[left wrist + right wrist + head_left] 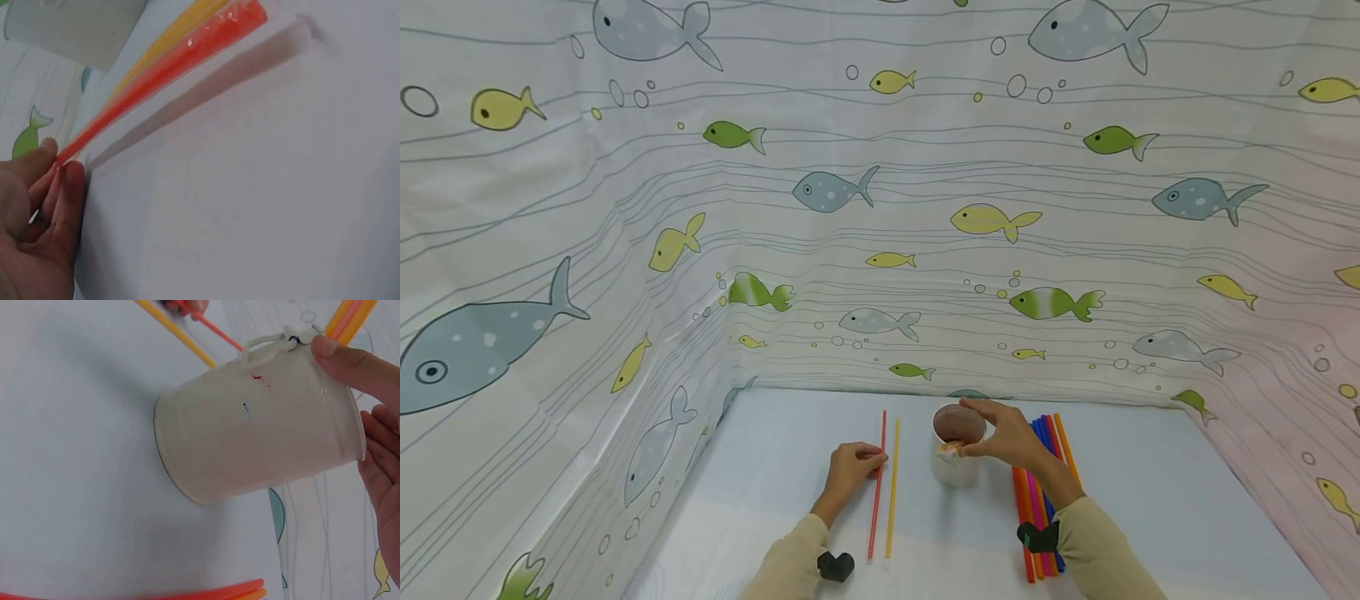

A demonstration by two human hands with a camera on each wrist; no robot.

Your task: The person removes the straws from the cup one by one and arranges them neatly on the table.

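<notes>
My left hand (848, 472) pinches a red straw (877, 492) between thumb and fingers. In the left wrist view the near end of that straw (187, 56) is raised, casting a shadow on the cloth. Just right of it lies a yellow straw (892, 492). My right hand (1011, 437) holds a small white bucket (953, 468) by its rim, thumb on the near side and fingers on the far side. Beside the thumb, orange and pinkish straws (350, 319) stick out past the bucket's rim. The bucket's bottom inside is hidden.
Several red, pink, orange and blue straws (1028, 525) lie in a bundle on the right, partly under my right forearm. A white cloth (760, 483) covers the table. Fish-printed sheeting (820, 283) rises at the back and both sides.
</notes>
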